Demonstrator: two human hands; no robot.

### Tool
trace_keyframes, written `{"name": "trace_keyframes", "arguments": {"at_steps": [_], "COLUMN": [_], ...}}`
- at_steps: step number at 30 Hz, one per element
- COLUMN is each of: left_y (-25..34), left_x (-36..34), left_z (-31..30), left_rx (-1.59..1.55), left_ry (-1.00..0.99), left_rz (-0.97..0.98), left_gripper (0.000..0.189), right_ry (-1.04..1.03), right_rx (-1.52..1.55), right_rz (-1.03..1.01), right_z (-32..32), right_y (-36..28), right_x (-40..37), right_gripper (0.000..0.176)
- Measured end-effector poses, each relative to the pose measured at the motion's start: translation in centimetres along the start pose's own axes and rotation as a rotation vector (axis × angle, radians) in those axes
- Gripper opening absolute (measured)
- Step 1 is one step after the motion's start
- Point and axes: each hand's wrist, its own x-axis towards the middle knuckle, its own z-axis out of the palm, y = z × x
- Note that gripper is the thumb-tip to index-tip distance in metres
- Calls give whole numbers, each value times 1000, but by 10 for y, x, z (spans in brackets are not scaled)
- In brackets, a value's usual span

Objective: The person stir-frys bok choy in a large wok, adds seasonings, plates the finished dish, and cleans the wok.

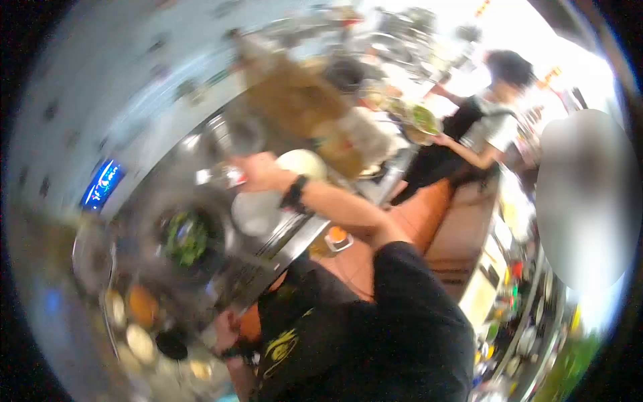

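Note:
The view is tilted and blurred by motion. My right hand (258, 171), with a black wristband, reaches over the steel counter. Its fingers curl around a small white and red object (231, 176) that is too blurred to name. Just below it lies a white plate (258, 213), and a pale round bowl (305, 162) sits behind the wrist. A wok (187, 238) with green vegetables stands further along. My left hand (224, 329) rests low at the counter's edge near several small condiment bowls (140, 325). Whether it holds anything is hidden.
Another person in a black and grey top (469, 130) stands further down the aisle holding a plate of greens (420, 120). A blue display (104, 182) glows on the tiled wall. An orange floor (429, 211) runs between the counters, with shelves of goods on the right.

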Motion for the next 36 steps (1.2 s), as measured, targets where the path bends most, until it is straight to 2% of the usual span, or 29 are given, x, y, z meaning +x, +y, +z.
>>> {"name": "trace_keyframes", "arguments": {"at_steps": [1,2,3,4,5,7,9,11,13,15,17,20,23,24,27,28,30,31,32,33,34,35,36], "left_y": [-1,-4,-4,-6,-8,-25,-21,-16,-18,-19,-19,-26,-29,-31,-36,-39,-38,-34,-27,-21,-14,-3,0], "left_x": [-1,1,0,4,6,17,20,22,21,24,25,31,35,35,39,38,36,31,30,29,21,19,13], "left_z": [1,3,4,4,6,6,6,8,9,10,9,11,12,11,9,4,2,0,3,4,5,8,6], "left_rx": [-45,-176,-310,-393,-447,-452,-530,-657,-718,-707,-711,-711,-723,-740,-780,-796,-753,-693,-647,-620,-571,-255,-368], "left_ry": [-25,-77,-130,-159,-174,-165,-140,-129,-111,-114,-130,-143,-156,-166,-193,-213,-282,-290,-301,-280,-176,9,-27], "left_rz": [79,92,92,108,114,165,89,-76,-83,-64,-70,-76,-84,-97,-165,-216,-261,-237,-238,-249,-283,-216,-236], "left_gripper": [28,25,23,21,19,17,17,16,16,18,17,17,17,16,16,15,15,19,24,30,30,32,28], "right_ry": [-130,-163,-49,-164,-137,-198,-230,-191,-133,-237,-433,-481,-394,-310,-304,-291,-340,-190,-270,-132,-33,122,244], "right_rx": [-92,-280,-384,-534,-634,-828,-783,-897,-894,-1050,-1059,-983,-904,-881,-836,-774,-714,-489,-335,-188,-47,104,227], "right_rz": [-13,-43,-145,-126,-143,-179,-102,-117,-84,-7,48,-35,48,63,136,194,376,378,505,507,542,580,547], "right_z": [8,29,22,18,30,35,7,-3,-31,-40,-49,-47,-44,-43,-52,-54,-60,-57,-62,-51,-40,-39,-28], "right_y": [-14,-22,-53,-76,-79,-80,-118,-112,-137,-130,-149,-170,-171,-159,-120,-110,-103,-78,-49,-25,6,16,36], "right_x": [-4,-6,-15,-18,-19,-20,-27,-29,-42,-52,-69,-91,-91,-91,-86,-83,-78,-79,-74,-67,-61,-52,-40], "right_gripper": [70,67,48,43,29,18,22,16,13,11,14,16,17,17,20,30,35,42,52,64,74,69,66]}}
